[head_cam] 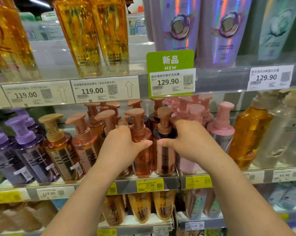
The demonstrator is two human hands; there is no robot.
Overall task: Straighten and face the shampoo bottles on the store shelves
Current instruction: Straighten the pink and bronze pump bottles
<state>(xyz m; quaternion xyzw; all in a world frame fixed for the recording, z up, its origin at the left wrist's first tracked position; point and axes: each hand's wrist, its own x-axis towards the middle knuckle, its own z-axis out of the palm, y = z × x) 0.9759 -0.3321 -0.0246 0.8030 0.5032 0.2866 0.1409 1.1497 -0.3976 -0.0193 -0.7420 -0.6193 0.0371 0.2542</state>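
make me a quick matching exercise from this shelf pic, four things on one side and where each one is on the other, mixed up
Things:
1. left hand
2. right hand
3. green NEW tag
4. purple pump bottles

Places:
A. far left of the middle shelf
B. on the darker copper pump bottle
C. on the upper shelf rail
D. on the orange pump bottle

Pairs: 1-D, 2-B, 3-C, 4-A

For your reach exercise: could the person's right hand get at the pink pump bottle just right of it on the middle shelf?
Probably yes. The pink bottle stands at the shelf front, with nothing before it, though the right hand now holds a copper bottle.
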